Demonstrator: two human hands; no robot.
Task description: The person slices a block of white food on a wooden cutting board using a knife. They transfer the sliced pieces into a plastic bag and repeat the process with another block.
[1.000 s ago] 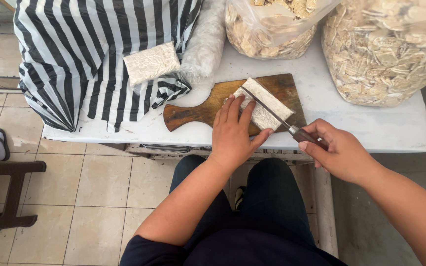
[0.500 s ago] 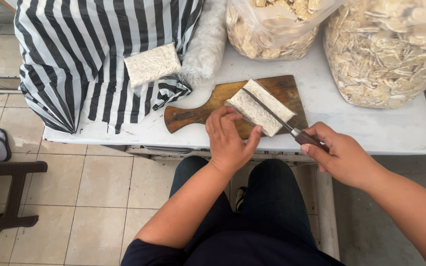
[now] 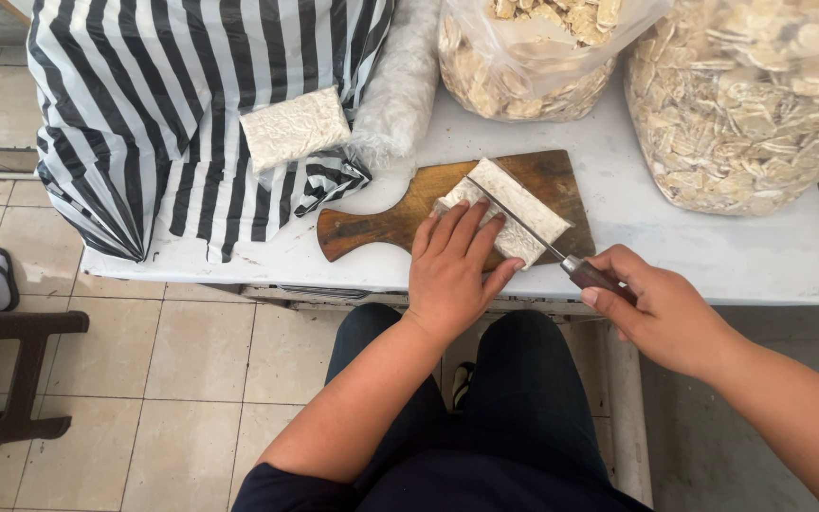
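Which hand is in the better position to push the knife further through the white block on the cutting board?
The right hand, probably: it grips the knife by its handle, with the blade lying along the white block. The left hand rests flat on the block, holding it on the cutting board.

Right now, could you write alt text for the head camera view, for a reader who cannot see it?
A seated person's left hand steadies a pale block on a wooden cutting board while the right hand slices it lengthwise with a knife. Behind, on the white table, sit a striped bag and clear bags of pale chips.
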